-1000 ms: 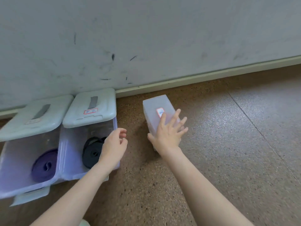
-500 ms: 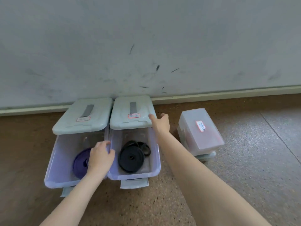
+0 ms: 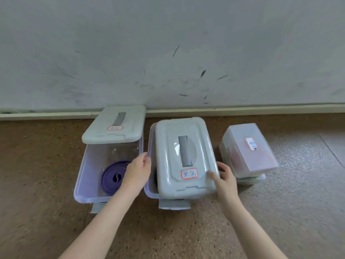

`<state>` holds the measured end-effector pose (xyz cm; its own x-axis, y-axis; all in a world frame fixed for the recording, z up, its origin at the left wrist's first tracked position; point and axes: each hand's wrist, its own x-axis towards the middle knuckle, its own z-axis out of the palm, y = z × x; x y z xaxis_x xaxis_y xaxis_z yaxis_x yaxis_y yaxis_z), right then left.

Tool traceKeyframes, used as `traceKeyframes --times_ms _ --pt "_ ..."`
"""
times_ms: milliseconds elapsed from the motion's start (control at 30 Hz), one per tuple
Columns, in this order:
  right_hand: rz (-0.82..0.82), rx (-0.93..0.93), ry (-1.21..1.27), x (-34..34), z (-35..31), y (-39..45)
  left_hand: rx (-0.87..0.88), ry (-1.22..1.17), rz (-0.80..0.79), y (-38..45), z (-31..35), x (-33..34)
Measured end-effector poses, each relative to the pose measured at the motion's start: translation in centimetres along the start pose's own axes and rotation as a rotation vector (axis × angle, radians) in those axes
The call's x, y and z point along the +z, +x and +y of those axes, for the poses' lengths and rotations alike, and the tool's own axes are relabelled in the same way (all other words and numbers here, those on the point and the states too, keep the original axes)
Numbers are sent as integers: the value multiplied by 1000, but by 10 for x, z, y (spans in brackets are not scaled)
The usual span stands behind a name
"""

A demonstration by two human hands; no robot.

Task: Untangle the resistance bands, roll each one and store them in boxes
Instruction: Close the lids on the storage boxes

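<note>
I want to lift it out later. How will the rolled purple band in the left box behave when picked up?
The purple band is a flat strip wound in a coil, so it is probably soft and may unroll if gripped loosely. It looks thin, so likely light. It lies flat on the left box floor, so it should not roll.

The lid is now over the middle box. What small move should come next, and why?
Probably press the middle lid down square: it sits skewed, the middle box rim still shows at left. The right hand grips its corner; the left hand steadies the box.
</note>
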<state>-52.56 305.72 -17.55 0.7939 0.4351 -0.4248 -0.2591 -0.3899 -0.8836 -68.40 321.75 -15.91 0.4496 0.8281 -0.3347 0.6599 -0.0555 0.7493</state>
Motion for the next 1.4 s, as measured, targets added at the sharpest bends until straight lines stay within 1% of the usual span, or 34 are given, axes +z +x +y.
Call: traceKeyframes --times_ms 33,133,200,267,333,367,467,533,567,600,633,667,700,733,767,800,867,933,967,1100,1167,1200,1267,1300,1333,1400 --pt "-5 -17 -62 3 7 -4 -13 6 -24 2 3 -1" --pt "-22 -26 -80 19 11 -8 7 82 -52 0 5 3" --pt "9 -39 -125 24 9 -8 -24 -19 -44 -1 1 4" --pt "26 -62 -189 21 6 -6 -79 -206 -77 -2 -2 3" --pt "11 -74 -270 17 4 -2 -103 -276 -106 -5 -4 6" --pt "-6 -80 -313 15 3 0 -88 -236 -108 -6 -5 10" --pt "-34 -62 -422 14 0 6 43 74 -113 -8 -5 22" --pt "-29 -56 -496 14 -5 7 96 170 -93 -11 -3 24" --pt "-13 -117 -587 12 -7 5 125 206 -63 -13 -5 24" --pt "-18 -257 -731 10 -8 2 174 266 -20 -16 -8 24" --pt "-91 -456 -889 8 -9 -2 241 359 6 -18 -12 24" --pt "-248 -642 -1032 6 -7 -6 315 466 -5 -20 -18 24" --pt "-430 -761 -1155 6 -4 -11 379 571 -46 -21 -25 25" --pt "-566 -806 -1293 6 1 -14 418 654 -98 -22 -32 26" --pt "-611 -835 -1430 6 7 -16 432 715 -142 -23 -38 26" --pt "-586 -868 -1532 6 13 -16 437 755 -164 -24 -42 26" --pt "-486 -909 -1619 10 19 -17 436 806 -178 -21 -44 26" --pt "-427 -915 -1601 13 20 -20 421 824 -190 -21 -42 27" --pt "-426 -929 -1584 14 18 -18 415 835 -190 -21 -41 27" --pt "-532 -933 -1536 11 -3 -12 396 889 -216 -22 -36 23" --pt "-547 -921 -1570 11 -11 -16 396 922 -223 -25 -31 22" --pt "-559 -915 -1595 12 -11 -19 402 916 -213 -26 -28 22" --pt "-594 -900 -1611 15 -11 -24 419 831 -126 -26 -20 22" --pt "-614 -872 -1556 16 -18 -24 434 774 -70 -23 -16 22" --pt "-609 -826 -1442 16 -28 -18 451 727 -26 -16 -11 24" --pt "-534 -705 -1192 20 -52 5 460 666 12 2 -3 30"
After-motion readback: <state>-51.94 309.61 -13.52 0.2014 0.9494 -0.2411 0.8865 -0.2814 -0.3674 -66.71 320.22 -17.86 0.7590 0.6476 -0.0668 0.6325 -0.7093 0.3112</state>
